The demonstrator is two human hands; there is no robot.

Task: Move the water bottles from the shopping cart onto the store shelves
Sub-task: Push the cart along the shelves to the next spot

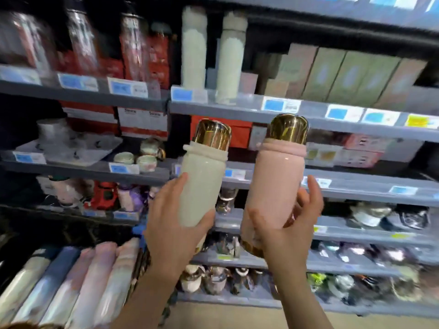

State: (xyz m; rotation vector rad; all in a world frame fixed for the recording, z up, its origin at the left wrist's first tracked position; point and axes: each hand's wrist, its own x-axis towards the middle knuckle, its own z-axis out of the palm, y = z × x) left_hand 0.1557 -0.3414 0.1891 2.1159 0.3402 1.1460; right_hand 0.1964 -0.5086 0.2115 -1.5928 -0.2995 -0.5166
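My left hand (173, 224) grips a pale green bottle (202, 184) with a gold cap, held upright and slightly tilted in front of the shelves. My right hand (287, 226) holds a pink bottle (273, 188) with a gold cap beside it, fingers wrapped around its lower body. Both bottles are raised at about the height of the middle grey shelf (356, 186). Two tall cream bottles (193, 51) stand on the upper shelf (237, 108). The shopping cart is out of sight.
Grey store shelving fills the view, with blue price tags along the edges. Boxes (351, 77) stand on the upper right, red boxed bottles (133, 55) on the upper left. Several pastel bottles (78, 281) lie in a row at the lower left. The picture is blurred.
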